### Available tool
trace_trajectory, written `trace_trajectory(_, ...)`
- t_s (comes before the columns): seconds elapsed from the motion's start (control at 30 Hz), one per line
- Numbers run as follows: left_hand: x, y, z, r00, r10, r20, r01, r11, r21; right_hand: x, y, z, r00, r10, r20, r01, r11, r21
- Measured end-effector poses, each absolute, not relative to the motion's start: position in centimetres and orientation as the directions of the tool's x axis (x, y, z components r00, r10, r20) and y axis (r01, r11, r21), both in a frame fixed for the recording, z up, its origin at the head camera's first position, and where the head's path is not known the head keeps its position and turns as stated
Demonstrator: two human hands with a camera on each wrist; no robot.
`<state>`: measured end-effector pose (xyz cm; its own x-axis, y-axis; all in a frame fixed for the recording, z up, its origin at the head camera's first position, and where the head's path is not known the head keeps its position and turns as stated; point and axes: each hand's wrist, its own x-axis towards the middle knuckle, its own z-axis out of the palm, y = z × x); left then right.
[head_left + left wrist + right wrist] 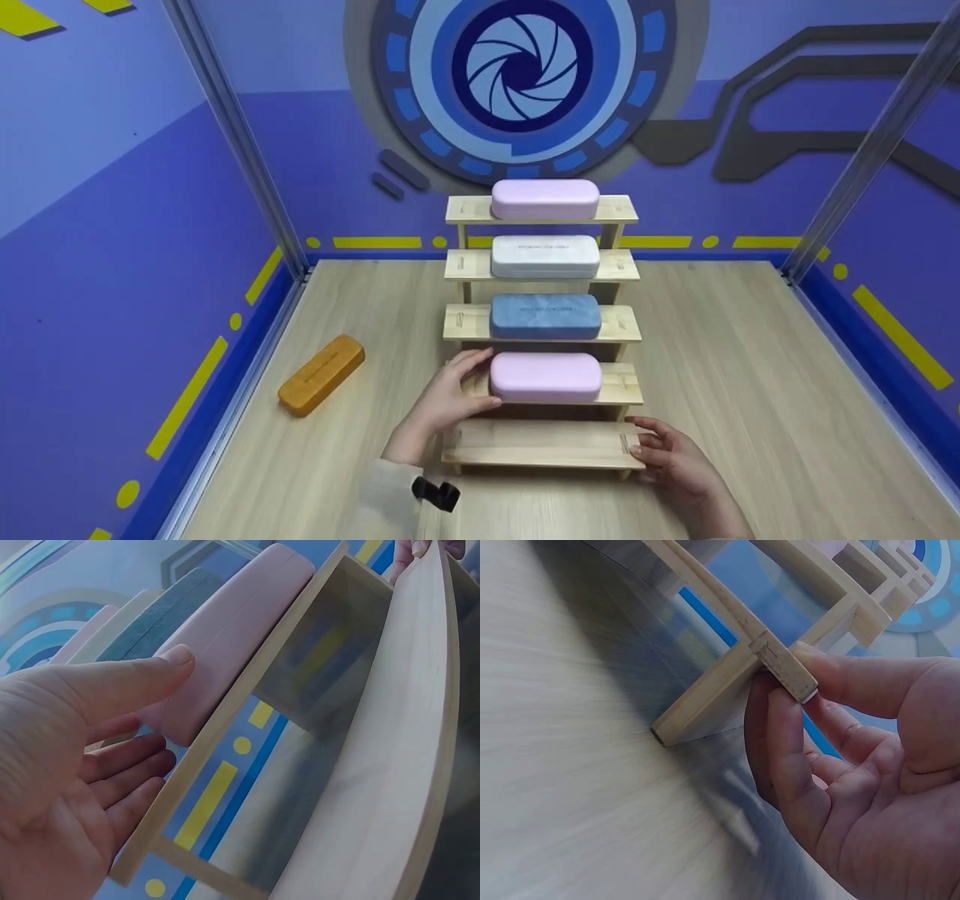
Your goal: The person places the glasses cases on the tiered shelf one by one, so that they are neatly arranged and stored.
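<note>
A stepped wooden display rack [544,442] stands on the table, with one case on each of its upper steps. My left hand [442,397] is at the left end of the lower pink glasses case [545,375], thumb along the front and fingers behind, not curled tightly around it. In the left wrist view the thumb lies over the pink case [232,637]; whether it presses there, I cannot tell. My right hand [679,457] pinches the right end of the bottom step between thumb and fingers, as the right wrist view shows on the board's end [784,667].
Above sit a blue case [545,319], a white case [545,259] and another pink case [545,201]. An orange-brown case [322,375] lies at an angle on the table [360,300], left of the rack. Blue printed walls [300,165] surround the table at back and sides.
</note>
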<state>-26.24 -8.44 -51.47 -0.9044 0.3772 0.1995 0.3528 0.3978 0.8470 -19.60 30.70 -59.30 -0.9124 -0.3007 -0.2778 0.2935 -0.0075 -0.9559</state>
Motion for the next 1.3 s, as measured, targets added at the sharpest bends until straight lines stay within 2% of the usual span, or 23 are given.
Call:
trace_trajectory(0.5, -24.6, -12.0, -51.9, -0.907, 0.283, 0.314, 0.384, 0.241, 0.892, -19.7, 30.6, -59.4, -0.912, -0.274, -0.307, 0.314, 0.018, -0.949)
trace_trajectory(0.7, -24.3, -14.0, -52.3, -0.924, 0.208, 0.322, 0.371, 0.271, 0.888, -19.7, 30.7, -59.4, -0.913, -0.279, -0.299, 0.309, 0.007, -0.951)
trace_trajectory(1.0, -23.8, -17.1, -52.7, -0.958, 0.092, 0.272, 0.287, 0.314, 0.905, -19.5, 30.6, -59.2, -0.912, -0.270, -0.309, 0.318, 0.013, -0.948)
trace_trajectory(1.3, -23.8, -20.9, -52.9, -0.970, -0.025, 0.241, 0.223, 0.296, 0.929, -19.5, 30.5, -59.1, -0.914, -0.250, -0.318, 0.324, 0.018, -0.946)
